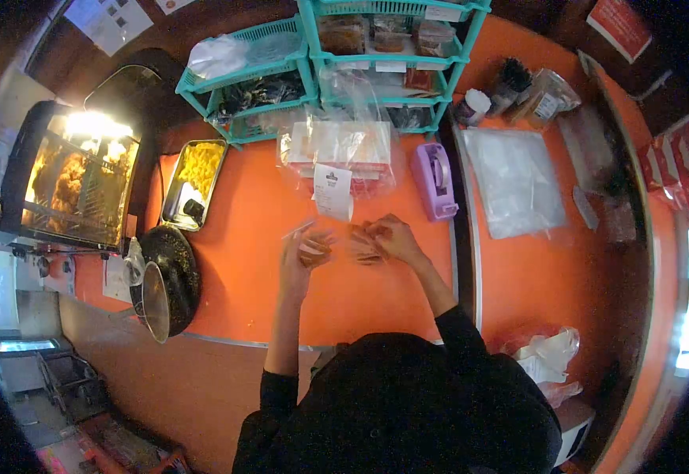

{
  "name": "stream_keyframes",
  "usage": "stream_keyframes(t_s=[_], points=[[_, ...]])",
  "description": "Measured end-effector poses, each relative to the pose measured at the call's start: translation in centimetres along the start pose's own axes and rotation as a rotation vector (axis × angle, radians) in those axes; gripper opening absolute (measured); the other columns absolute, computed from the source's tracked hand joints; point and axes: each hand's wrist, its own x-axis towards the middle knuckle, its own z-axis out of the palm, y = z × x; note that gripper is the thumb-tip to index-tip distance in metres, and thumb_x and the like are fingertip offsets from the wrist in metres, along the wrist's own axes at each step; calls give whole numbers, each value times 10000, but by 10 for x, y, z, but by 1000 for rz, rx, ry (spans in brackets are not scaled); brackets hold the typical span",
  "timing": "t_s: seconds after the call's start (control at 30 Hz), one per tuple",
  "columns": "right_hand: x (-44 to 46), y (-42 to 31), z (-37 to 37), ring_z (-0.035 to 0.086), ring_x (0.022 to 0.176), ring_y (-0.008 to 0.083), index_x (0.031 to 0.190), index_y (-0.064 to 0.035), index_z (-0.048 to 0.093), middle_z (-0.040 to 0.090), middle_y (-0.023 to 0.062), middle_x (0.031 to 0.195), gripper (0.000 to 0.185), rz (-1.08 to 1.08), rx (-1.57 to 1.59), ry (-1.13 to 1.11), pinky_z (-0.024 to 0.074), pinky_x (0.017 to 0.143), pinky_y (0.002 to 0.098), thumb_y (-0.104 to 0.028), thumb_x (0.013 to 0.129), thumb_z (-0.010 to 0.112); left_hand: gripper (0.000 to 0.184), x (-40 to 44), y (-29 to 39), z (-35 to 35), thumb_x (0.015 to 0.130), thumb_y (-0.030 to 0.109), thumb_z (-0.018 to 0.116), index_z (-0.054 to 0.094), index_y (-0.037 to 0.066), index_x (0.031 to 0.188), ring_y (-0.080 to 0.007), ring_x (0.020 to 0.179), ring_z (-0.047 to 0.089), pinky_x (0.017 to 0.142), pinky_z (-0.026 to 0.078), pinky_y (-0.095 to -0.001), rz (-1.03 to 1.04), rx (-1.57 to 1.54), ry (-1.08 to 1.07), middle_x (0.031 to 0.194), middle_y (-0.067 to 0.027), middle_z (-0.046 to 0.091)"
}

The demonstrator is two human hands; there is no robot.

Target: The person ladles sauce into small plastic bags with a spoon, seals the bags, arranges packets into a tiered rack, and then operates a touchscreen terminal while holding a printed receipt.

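Note:
My left hand (294,251) is closed around small clear packets (315,250) with brownish contents, blurred at their edges. Similar brown packets (366,246) are pinched in the fingers of my right hand (392,235), just across a narrow gap. Both hands are above the orange counter (242,261). Beyond them sits a clear plastic bag (376,178) around a white box (340,142). A printed receipt (333,189) hangs on the bag's near side, close to my fingers. How many packets each hand has is not clear.
Right of the bag stands a purple tape dispenser (438,182). Teal racks (313,67) rise at the back. On the left are a tray of yellow food (199,174), a lit glass warmer (76,178) and a dark pan (175,276). Clear bags (514,182) lie on the right counter.

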Motion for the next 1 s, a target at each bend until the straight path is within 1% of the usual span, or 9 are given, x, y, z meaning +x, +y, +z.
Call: stream_keyframes(t_s=[0.07, 0.2, 0.27, 0.37, 0.5, 0.57, 0.67, 0.73, 1.0], points=[[-6, 1, -8, 600, 922, 244, 914, -72, 674, 617, 90, 992, 260, -246, 125, 77, 491, 811, 361, -149, 674, 739, 544, 2, -5, -2, 946, 468, 416, 423, 83, 1330, -295, 1074, 585, 883, 508, -427, 7, -75, 32, 1187, -171, 576], [-10, -3, -5, 612, 898, 213, 923, -75, 671, 633, 75, 986, 195, -321, -94, 117, 491, 814, 345, -121, 737, 706, 529, 2, -10, 3, 968, 441, 392, 420, 54, 1328, -272, 1096, 572, 882, 505, -401, 91, -77, 41, 1204, -171, 564], [-3, 12, 10, 621, 858, 188, 945, -81, 659, 653, 71, 949, 118, -84, 329, 174, 483, 819, 317, -98, 831, 634, 519, 6, -12, 0, 969, 430, 399, 410, 63, 1336, -283, 1132, 549, 906, 492, -418, 118, -70, 5, 1238, -176, 543], [7, 9, 13, 583, 779, 113, 916, -44, 618, 610, 9, 818, 65, -106, 814, 194, 477, 736, 269, -67, 868, 581, 519, 8, -9, -1, 982, 426, 360, 400, 54, 1342, -271, 1145, 542, 924, 482, -411, 241, 87, 17, 1290, -163, 512], [-16, -101, -23, 552, 753, 65, 934, -34, 605, 589, -18, 799, 84, -59, 799, 22, 469, 681, 241, -67, 908, 533, 549, -3, -7, 22, 986, 454, 314, 398, 51, 1349, -241, 1156, 535, 938, 465, -385, 157, 102, -38, 1320, -133, 497], [-20, -130, -20, 598, 818, 90, 982, -10, 594, 635, 38, 896, 103, -56, 696, -1, 487, 725, 246, -47, 900, 544, 561, -4, -13, 31, 986, 467, 297, 399, 51, 1349, -228, 1158, 534, 941, 459, -371, 134, 70, -86, 1318, -119, 501], [-18, -140, -4, 588, 801, 76, 977, -23, 603, 638, 28, 865, 101, -101, 752, 243, 476, 708, 228, -56, 888, 567, 582, -4, -30, 29, 983, 496, 275, 412, 55, 1338, -196, 1118, 548, 902, 468, -333, 111, 96, -8, 1280, -95, 526], [-19, -147, -10, 590, 794, 74, 980, -25, 601, 638, 27, 863, 106, -91, 679, 263, 478, 703, 225, -48, 881, 575, 526, -11, -21, 39, 998, 442, 275, 452, 54, 1307, -153, 1008, 556, 775, 476, -276, 123, -117, -36, 1160, -51, 571], [-26, -150, -6, 598, 750, 81, 1023, -25, 572, 628, 42, 884, 170, -127, 675, 324, 492, 656, 232, -80, 868, 613, 443, -11, -45, 32, 987, 407, 389, 531, 30, 1170, -128, 942, 581, 755, 482, -258, 91, 9, 16, 1042, -50, 591]])
